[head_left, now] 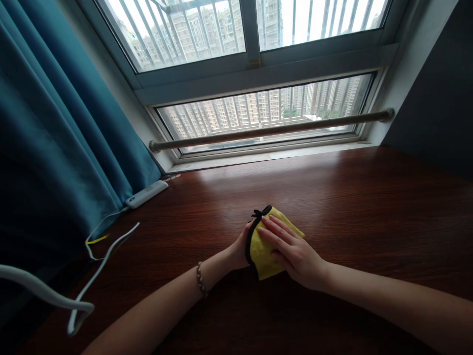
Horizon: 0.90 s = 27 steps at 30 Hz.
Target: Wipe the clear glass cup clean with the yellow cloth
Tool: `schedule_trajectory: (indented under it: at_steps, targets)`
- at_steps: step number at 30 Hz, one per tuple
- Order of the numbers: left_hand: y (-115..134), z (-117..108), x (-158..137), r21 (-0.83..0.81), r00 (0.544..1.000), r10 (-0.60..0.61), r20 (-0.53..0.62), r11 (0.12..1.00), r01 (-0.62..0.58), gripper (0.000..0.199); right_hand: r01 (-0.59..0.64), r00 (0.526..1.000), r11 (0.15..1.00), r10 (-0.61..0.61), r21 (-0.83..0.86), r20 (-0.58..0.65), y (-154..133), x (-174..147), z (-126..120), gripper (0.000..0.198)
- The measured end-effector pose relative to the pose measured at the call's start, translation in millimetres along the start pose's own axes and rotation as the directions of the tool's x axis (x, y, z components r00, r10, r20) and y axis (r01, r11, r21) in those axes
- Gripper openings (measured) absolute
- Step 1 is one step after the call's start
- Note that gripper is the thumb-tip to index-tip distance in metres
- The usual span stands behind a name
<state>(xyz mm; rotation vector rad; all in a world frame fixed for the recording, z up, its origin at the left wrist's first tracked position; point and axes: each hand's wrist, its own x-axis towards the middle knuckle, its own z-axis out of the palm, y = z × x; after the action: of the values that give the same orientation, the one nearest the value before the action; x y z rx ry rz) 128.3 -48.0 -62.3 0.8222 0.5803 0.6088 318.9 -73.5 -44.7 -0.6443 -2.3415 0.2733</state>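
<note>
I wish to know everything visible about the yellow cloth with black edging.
The yellow, soft-looking cloth with black edging appears folded, with a black tuft near its top left. It is tilted over the dark reddish-brown, wood-grained surface; contact is unclear. The left hand touches its left side, fingers mostly hidden; the right hand lies across its front.

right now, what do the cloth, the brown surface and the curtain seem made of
Cloth: probably microfibre, matt; its yellow face shows no shine.
Brown surface: wood or wood-look laminate, semi-gloss; fine grain and bright reflections show.
Curtain: fabric, perhaps polyester, with slight sheen along its soft folds.
</note>
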Motion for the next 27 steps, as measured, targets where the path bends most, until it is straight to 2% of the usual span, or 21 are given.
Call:
schedule_trajectory:
  at_steps: [4, 7, 11, 17, 22, 27]
  targets:
    - [3.0, 1.7, -2.3, -0.204, 1.0, -0.014, -0.015, 0.979, 0.011, 0.06, -0.13, 0.989, 0.979, 0.139, 0.157, -0.046, 7.7, 1.9, 1.2, 0.053]
    - [2.9, -0.5, -5.1, -0.24, 0.999, -0.02, -0.047, 0.971, 0.008, 0.06, -0.212, 0.969, 0.934, 0.24, 0.286, -0.065, 10.9, 2.4, 2.0, 0.048]
    - [2.5, -3.9, -7.2, -0.294, 0.998, -0.015, -0.054, 0.956, -0.002, 0.055, -0.234, 0.952, 0.905, 0.288, 0.355, -0.107, 9.9, 1.5, 2.0, 0.045]
    - [5.7, -3.5, -5.2, -0.319, 1.0, -0.012, -0.013, 0.948, 0.007, 0.067, -0.289, 0.908, 0.849, 0.389, 0.442, -0.154, 11.2, -0.8, 3.0, 0.037]
    - [5.3, -2.0, -4.3, -0.302, 1.0, 0.008, 0.018, 0.953, -0.003, 0.066, -0.413, 0.856, 0.752, 0.513, 0.514, -0.063, 17.1, 0.7, 6.3, 0.029]
    - [4.7, 3.4, -5.9, -0.214, 0.997, 0.075, 0.007, 0.974, -0.072, 0.067, -0.447, 0.864, 0.749, 0.504, 0.49, 0.018, 18.7, 1.2, 10.5, 0.024]
